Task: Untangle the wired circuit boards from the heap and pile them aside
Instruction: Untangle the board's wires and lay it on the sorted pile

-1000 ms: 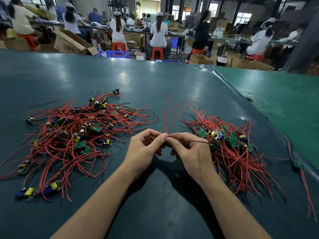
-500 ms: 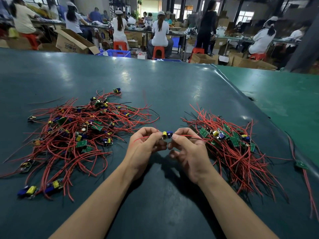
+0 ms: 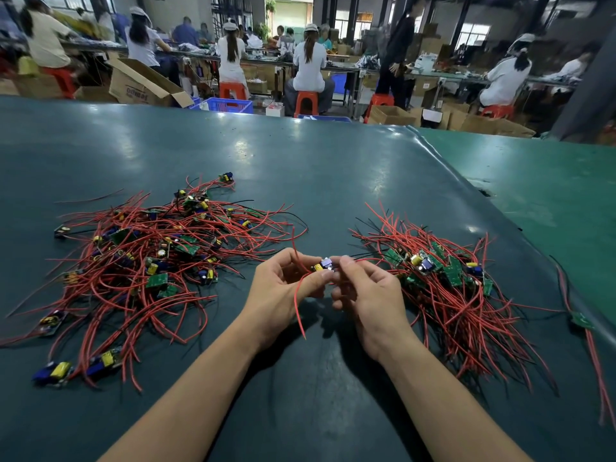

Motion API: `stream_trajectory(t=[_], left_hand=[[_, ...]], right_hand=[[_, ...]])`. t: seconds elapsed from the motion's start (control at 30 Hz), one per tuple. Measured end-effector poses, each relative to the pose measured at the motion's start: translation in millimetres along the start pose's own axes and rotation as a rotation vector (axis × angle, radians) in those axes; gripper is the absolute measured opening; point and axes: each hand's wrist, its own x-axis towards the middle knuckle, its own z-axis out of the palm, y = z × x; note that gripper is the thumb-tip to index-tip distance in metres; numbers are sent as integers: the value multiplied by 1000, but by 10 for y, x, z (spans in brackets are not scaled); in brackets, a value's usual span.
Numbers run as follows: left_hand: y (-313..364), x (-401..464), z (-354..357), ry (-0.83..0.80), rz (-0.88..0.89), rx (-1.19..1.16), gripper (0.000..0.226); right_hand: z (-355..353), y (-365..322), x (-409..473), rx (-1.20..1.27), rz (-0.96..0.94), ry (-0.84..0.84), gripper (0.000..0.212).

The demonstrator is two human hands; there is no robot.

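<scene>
Head view, work in progress at a dark teal rubber-covered table (image 3: 300, 168). Both hands meet at the centre of the frame, raised slightly above the table surface. The left hand (image 3: 283, 291) and the right hand (image 3: 366, 291) each pinch, with curled thumb and forefinger, one small wired circuit board carrying a yellow capacitor and a blue component (image 3: 322, 264), held between them. Its thin red lead wire (image 3: 297, 301) arcs over the left hand's fingers and trails down toward the person, its free end hanging just above the table; a second red strand rises behind the left thumb. How many leads the board carries cannot be told.

To the left lies the loose heap of tangled red-wired boards (image 3: 150, 261), its wires splayed in all directions. To the right lies the tidier pile of sorted green boards with red wires (image 3: 443, 281), the boards gathered at the far end and the wires swept toward the person. A stray board with red leads (image 3: 581, 320) rests near the table's right edge.

The held board appears already free of the heap. The sorted pile lies just beside the right hand, which is therefore the nearer one for the set-down; laying the board with its wire running toward the person would match the pile's long axis.
</scene>
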Motion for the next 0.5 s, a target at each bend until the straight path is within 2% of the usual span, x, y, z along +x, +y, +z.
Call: stream_trajectory(t=[0.1, 0.23, 0.4, 0.5], left_hand=[[-15, 11, -2, 5, 18, 22, 27], [-47, 49, -22, 8, 4, -57, 31], [-23, 65, -49, 46, 30, -155, 51], [3, 64, -74, 73, 42, -187, 50]], right_hand=[[-16, -16, 21, -41, -13, 0, 31], [-29, -13, 18, -118, -86, -12, 26], [-61, -29, 34, -134, -177, 48, 23], [-83, -39, 50, -110, -216, 96, 24]])
